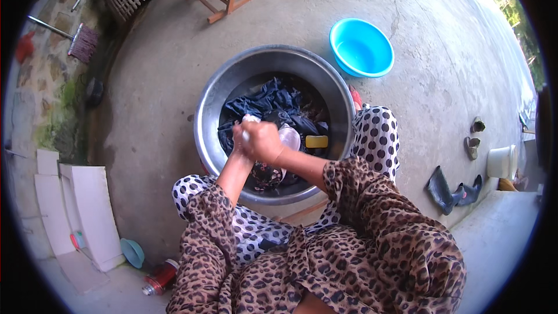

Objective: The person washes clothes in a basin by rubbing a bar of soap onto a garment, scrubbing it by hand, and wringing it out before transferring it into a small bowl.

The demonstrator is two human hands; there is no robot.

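Observation:
A large metal basin (272, 50) stands before me between my knees, with dark wet clothes (266, 98) in it. Over the basin my left hand (239, 139) and my right hand (263, 139) press together around a small white cloth (250, 118); only parts of it show between the fingers. Below my right hand lie a pale pink garment (290, 137) and a dark flowered cloth (266, 175). A yellow bar of soap (316, 141) rests on the clothes at the right inside the basin.
A blue plastic basin (364, 48) stands beyond the metal one, to the right. Black boots (442, 189) and a white bucket (501, 161) are at the right. A wooden rocking chair (231, 0) stands ahead. At lower left are a red thermos (161, 277) and a teal bowl (132, 253).

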